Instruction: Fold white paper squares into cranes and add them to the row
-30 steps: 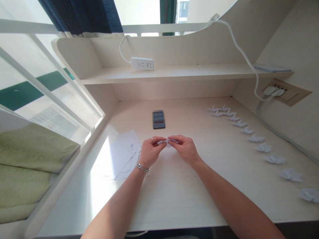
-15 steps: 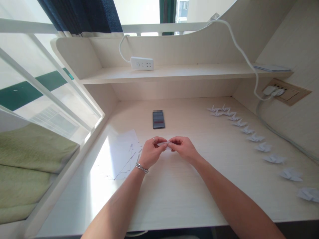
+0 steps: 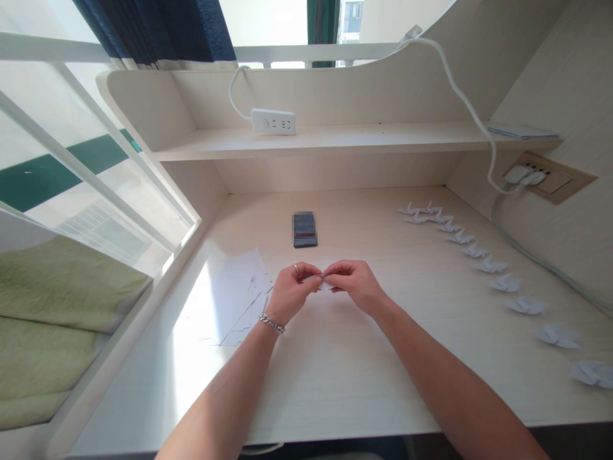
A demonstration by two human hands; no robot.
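My left hand (image 3: pixel 290 291) and my right hand (image 3: pixel 357 284) meet above the middle of the desk (image 3: pixel 335 377). Both pinch a small folded piece of white paper (image 3: pixel 324 282) between fingertips; most of it is hidden by the fingers. The left wrist wears a metal bracelet, and a ring shows on one left finger. A loose pile of white paper sheets (image 3: pixel 230 297) lies just left of my left hand. A dark phone (image 3: pixel 304 230) lies flat on the desk beyond the hands.
Several folded white paper cranes (image 3: pixel 493 265) form a curved row along the desk's right side. A white power strip (image 3: pixel 273 121) sits on the upper shelf, its cable running to a wall socket (image 3: pixel 527 176) at right. A bed with green bedding (image 3: pixel 52 319) lies left.
The hands have drawn closer together, and the paper between them looks more squeezed and more hidden. Nothing else on the desk has moved.
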